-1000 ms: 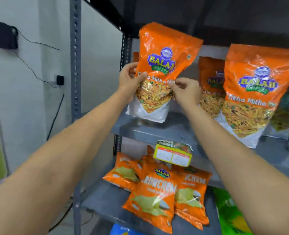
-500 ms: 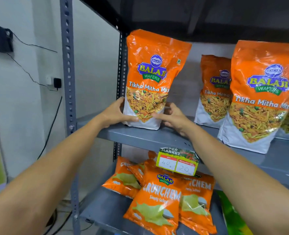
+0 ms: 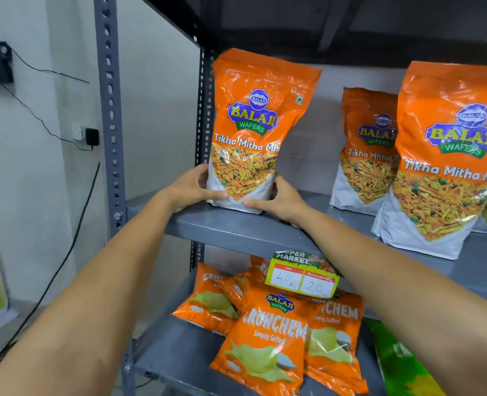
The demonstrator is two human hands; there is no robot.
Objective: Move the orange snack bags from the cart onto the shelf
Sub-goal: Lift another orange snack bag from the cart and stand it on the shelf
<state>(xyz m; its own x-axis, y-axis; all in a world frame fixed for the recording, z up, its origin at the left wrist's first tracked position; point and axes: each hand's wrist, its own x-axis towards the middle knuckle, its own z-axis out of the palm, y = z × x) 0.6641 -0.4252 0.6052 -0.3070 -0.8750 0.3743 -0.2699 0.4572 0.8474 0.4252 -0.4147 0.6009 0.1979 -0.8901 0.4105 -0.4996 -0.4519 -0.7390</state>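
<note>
An orange Tikha Mitha Mix snack bag [image 3: 253, 115] stands upright at the left end of the grey metal shelf [image 3: 236, 228]. My left hand [image 3: 192, 188] grips its lower left side and my right hand [image 3: 279, 200] grips its lower right side, thumbs on the white bottom. Two more bags of the same kind stand further right: one at the back [image 3: 365, 150] and a nearer one [image 3: 442, 167]. The cart is out of view.
The lower shelf [image 3: 176, 347] holds several orange Crunchem bags [image 3: 265, 338] and a green bag [image 3: 399, 364]. A yellow price tag [image 3: 303, 278] hangs from the shelf edge. A perforated grey upright [image 3: 109, 110] stands at the left, with a wall socket and cables beyond.
The bag came down from mid-air and now stands on the shelf. Both hands slid from its middle down to its base and still hold it.
</note>
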